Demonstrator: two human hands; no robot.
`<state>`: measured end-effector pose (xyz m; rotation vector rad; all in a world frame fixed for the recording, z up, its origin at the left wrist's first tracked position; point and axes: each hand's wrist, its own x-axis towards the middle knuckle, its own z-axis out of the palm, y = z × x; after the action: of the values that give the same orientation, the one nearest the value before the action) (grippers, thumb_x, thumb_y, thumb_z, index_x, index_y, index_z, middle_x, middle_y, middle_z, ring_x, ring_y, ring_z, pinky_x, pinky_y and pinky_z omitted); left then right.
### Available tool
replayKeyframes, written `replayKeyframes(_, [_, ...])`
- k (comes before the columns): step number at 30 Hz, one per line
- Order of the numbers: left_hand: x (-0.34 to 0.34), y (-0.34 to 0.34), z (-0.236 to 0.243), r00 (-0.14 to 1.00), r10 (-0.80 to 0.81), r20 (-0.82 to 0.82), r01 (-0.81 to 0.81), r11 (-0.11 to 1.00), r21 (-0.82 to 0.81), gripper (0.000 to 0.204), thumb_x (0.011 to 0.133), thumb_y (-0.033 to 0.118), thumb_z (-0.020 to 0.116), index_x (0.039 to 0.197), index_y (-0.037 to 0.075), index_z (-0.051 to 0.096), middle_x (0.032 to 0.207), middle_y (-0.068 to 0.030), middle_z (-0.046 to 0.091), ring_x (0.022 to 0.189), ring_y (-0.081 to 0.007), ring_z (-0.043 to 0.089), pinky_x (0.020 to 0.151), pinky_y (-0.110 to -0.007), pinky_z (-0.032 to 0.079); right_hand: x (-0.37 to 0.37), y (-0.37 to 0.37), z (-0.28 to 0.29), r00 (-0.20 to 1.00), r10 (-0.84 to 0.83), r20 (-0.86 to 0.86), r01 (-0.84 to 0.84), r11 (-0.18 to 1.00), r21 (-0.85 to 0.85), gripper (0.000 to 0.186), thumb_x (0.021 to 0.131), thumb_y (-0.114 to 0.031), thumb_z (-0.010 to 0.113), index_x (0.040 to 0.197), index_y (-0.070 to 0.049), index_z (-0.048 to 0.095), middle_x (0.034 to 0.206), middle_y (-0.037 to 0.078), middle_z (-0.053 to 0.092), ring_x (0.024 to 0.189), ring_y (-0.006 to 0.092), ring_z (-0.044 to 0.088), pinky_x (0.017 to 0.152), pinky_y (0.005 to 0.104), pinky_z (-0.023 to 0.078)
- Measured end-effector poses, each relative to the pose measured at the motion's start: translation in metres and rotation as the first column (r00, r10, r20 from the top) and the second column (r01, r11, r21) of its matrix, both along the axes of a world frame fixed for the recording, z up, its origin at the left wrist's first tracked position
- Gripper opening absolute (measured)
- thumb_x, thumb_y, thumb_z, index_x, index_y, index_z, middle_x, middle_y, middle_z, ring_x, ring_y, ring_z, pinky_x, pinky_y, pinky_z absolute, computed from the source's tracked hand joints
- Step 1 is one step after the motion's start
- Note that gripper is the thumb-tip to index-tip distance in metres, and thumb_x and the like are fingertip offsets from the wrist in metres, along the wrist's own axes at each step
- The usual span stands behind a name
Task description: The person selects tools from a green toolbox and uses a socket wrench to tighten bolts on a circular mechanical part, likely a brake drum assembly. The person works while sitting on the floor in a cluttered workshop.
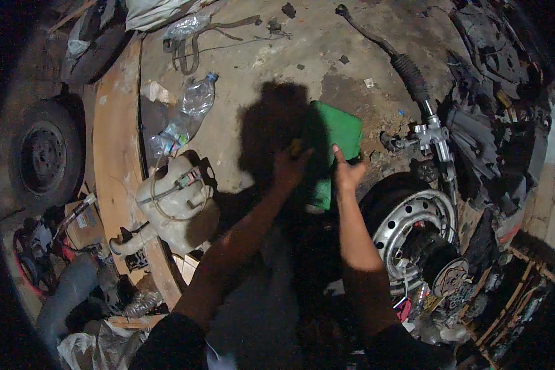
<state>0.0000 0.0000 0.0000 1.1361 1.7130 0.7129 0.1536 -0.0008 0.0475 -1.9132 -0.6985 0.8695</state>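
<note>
Stained concrete floor, pale wooden plank at left, patchy light, dark shadow mid-floor

This looks like a cluttered vehicle-repair workshop. A tyred wheel sits at nine o'clock, a steel wheel rim at four, and a shaft with ribbed bellows at two.

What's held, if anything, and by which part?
The right hand holds the green panel by its right side, thumb on top. The left hand is in shadow; I can't tell whether it holds anything.
</note>
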Motion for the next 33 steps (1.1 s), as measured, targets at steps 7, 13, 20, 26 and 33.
replayKeyframes(7, [0.010, -0.006, 0.055, 0.994, 0.032, -0.105, -0.001, 0.958, 0.287, 0.042, 0.090, 0.032, 0.074, 0.119, 0.002, 0.069, 0.113, -0.0224, 0.067, 0.105, -0.0393, 0.064, 0.092, -0.046, 0.050, 0.008, -0.017, -0.004, 0.999, 0.038, -0.020, -0.037, 0.998, 0.050, 0.055, 0.088, -0.024, 0.080, 0.129, 0.006, 0.059, 0.122, 0.016, 0.068, 0.110, 0.0251, 0.064, 0.098, 0.0383, 0.047])
replayKeyframes(13, [0.045, -0.035, 0.115, 0.972, -0.232, 0.035, 0.193, 0.875, 0.444, 0.044, 0.102, 0.024, 0.053, 0.139, 0.000, 0.054, 0.115, -0.0242, 0.062, 0.108, -0.0422, 0.060, 0.093, -0.047, 0.048, 0.014, -0.060, 0.101, 0.994, 0.014, -0.111, 0.003, 0.989, 0.149, 0.053, 0.098, -0.028, 0.067, 0.138, 0.005, 0.054, 0.137, 0.020, 0.059, 0.123, 0.0263, 0.056, 0.107, 0.0372, 0.041])
replayKeyframes(20, [0.064, -0.079, 0.080, 0.762, -0.641, -0.088, 0.590, 0.633, 0.501, 0.039, 0.101, 0.025, 0.054, 0.136, 0.009, 0.061, 0.126, -0.0198, 0.062, 0.119, -0.0380, 0.057, 0.106, -0.048, 0.039, 0.051, -0.090, 0.133, 0.750, 0.307, 0.587, -0.374, 0.927, -0.006, 0.058, 0.092, -0.014, 0.070, 0.145, -0.002, 0.050, 0.144, 0.024, 0.051, 0.133, 0.0372, 0.050, 0.114, 0.0425, 0.036])
replayKeyframes(26, [0.039, -0.067, 0.077, 0.807, -0.587, -0.065, 0.553, 0.713, 0.431, 0.033, 0.092, 0.019, 0.064, 0.124, 0.012, 0.067, 0.114, -0.0173, 0.066, 0.110, -0.0387, 0.060, 0.101, -0.049, 0.042, 0.076, -0.103, 0.111, 0.521, 0.362, 0.773, -0.347, 0.917, -0.195, 0.081, 0.081, -0.005, 0.073, 0.153, -0.006, 0.037, 0.162, 0.022, 0.026, 0.148, 0.0401, 0.029, 0.120, 0.0532, 0.025])
replayKeyframes(33, [-0.012, -0.070, -0.017, 0.996, -0.092, 0.002, 0.090, 0.971, 0.221, 0.030, 0.083, 0.008, 0.066, 0.112, 0.011, 0.071, 0.098, -0.0172, 0.068, 0.099, -0.0382, 0.062, 0.093, -0.049, 0.046, 0.066, -0.105, 0.121, 0.419, 0.533, 0.735, -0.234, 0.846, -0.480, 0.110, 0.065, -0.001, 0.081, 0.158, -0.011, 0.026, 0.168, 0.014, 0.016, 0.153, 0.0387, 0.017, 0.119, 0.0666, 0.015])
